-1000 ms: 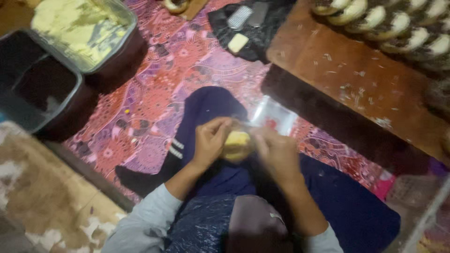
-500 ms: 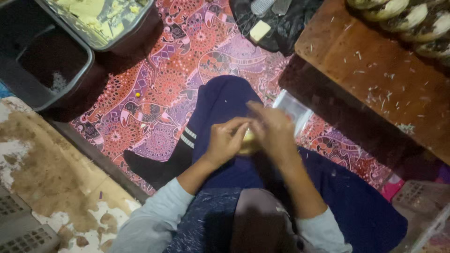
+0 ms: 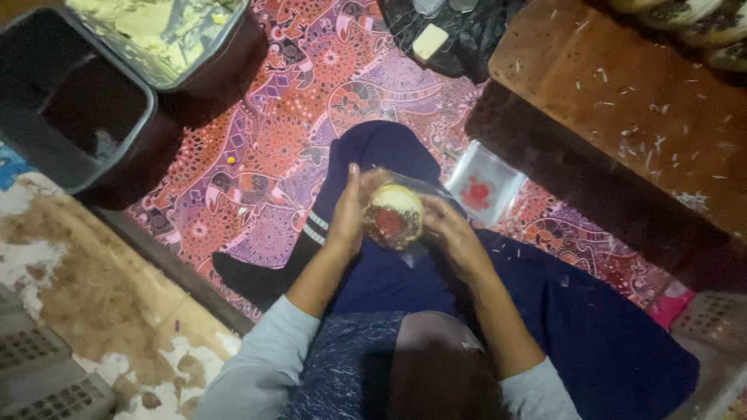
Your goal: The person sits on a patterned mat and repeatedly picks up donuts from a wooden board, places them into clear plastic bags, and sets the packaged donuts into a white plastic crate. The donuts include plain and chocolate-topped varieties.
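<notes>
I sit on a patterned red mat with my legs in dark blue trousers. Over my lap, both hands hold a round pale bun (image 3: 394, 216) wrapped in a clear plastic bag with a red print. My left hand (image 3: 350, 211) cups its left side with fingers upright. My right hand (image 3: 453, 235) grips the right side and the bag's loose edge.
A stack of clear plastic bags with a red print (image 3: 484, 187) lies on the mat by my right knee. A low wooden board (image 3: 622, 101) holds more buns (image 3: 704, 31) at top right. A dark bin (image 3: 70, 101) and a tray of pale dough (image 3: 156, 31) stand at top left.
The view has shifted a little. My right hand, which covered the bun from above, has moved to its side, so the wrapped bun now shows between both hands.
</notes>
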